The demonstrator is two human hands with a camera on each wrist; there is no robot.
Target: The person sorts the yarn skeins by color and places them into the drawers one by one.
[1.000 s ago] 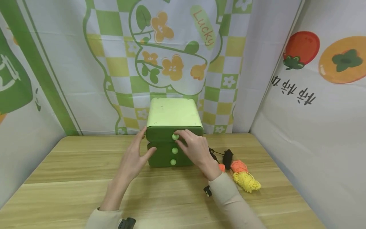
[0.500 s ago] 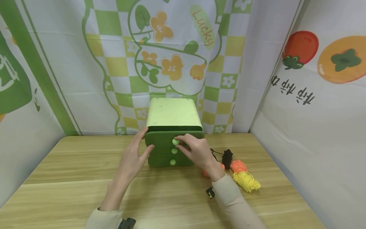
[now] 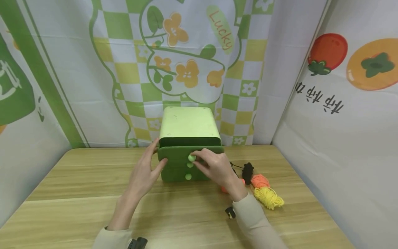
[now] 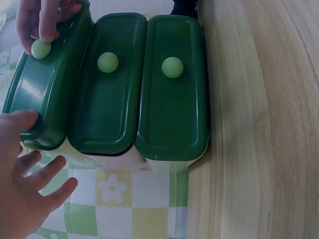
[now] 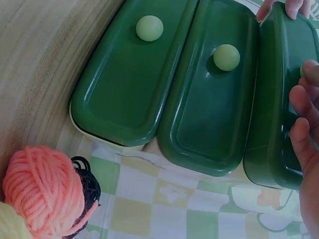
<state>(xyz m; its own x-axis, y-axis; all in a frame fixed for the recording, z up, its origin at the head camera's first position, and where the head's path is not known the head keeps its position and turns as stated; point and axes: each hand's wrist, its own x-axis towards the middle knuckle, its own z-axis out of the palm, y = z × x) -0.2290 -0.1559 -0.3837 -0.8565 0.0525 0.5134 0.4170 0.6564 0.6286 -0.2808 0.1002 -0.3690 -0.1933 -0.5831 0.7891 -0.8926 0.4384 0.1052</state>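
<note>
A small light-green cabinet (image 3: pixel 189 121) with three dark green drawers stands at the back of the wooden table. Its top drawer (image 3: pixel 174 154) is pulled partway out, leaving a dark gap under the cabinet's top. My right hand (image 3: pixel 216 168) pinches the round pale-green knob (image 3: pixel 191 158) of that drawer between thumb and fingers. At the cabinet's left side is my left hand (image 3: pixel 142 174), fingers spread along the side. In the left wrist view its thumb (image 4: pixel 24 120) touches the top drawer's front. The middle drawer (image 4: pixel 107 104) and bottom drawer (image 4: pixel 172 109) are closed.
Right of the cabinet lie black yarn (image 3: pixel 247 172), orange yarn (image 3: pixel 259 181) and yellow yarn (image 3: pixel 268 197). More orange yarn is partly hidden behind the right wrist. A small black item (image 3: pixel 230 212) appears beside the right sleeve. A checkered curtain (image 3: pixel 130 79) hangs behind.
The top drawer has gone from closed to partly pulled out. My right hand has moved toward me and slightly down with its knob. The left hand has stayed nearly in place.
</note>
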